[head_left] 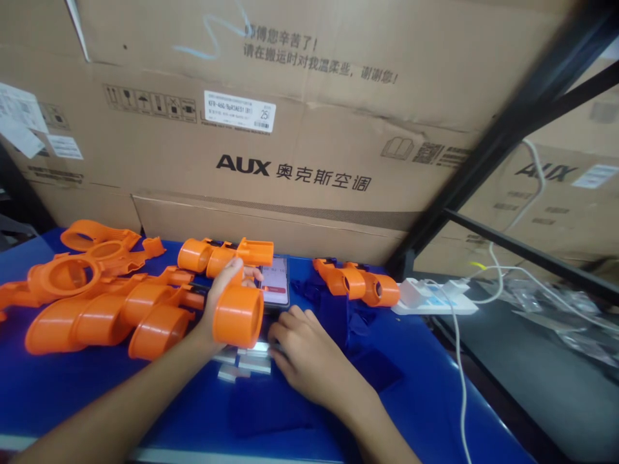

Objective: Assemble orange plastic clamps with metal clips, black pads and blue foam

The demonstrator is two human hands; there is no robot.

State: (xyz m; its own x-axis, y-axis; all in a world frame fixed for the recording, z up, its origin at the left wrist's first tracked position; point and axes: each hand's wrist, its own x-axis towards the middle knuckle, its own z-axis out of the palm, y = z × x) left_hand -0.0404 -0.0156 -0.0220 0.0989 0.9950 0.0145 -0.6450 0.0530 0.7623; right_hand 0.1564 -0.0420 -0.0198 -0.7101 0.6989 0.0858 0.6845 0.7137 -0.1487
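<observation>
My left hand (223, 291) grips an orange plastic tube-shaped part (238, 314), its round open end facing me, just above the blue table (425, 399). My right hand (302, 351) rests palm down on the table, fingers curled onto small silver metal pieces (244, 366) lying under the orange part. A phone (275, 283) with a lit screen lies flat just behind both hands.
A pile of orange plastic housings (97, 299) fills the left of the table; one more (225, 252) lies behind my left hand and another (355, 282) at the right. A white power strip (432, 299) with cables sits at the table's right edge. Large cardboard boxes (290, 129) and a black rack frame (503, 129) stand behind.
</observation>
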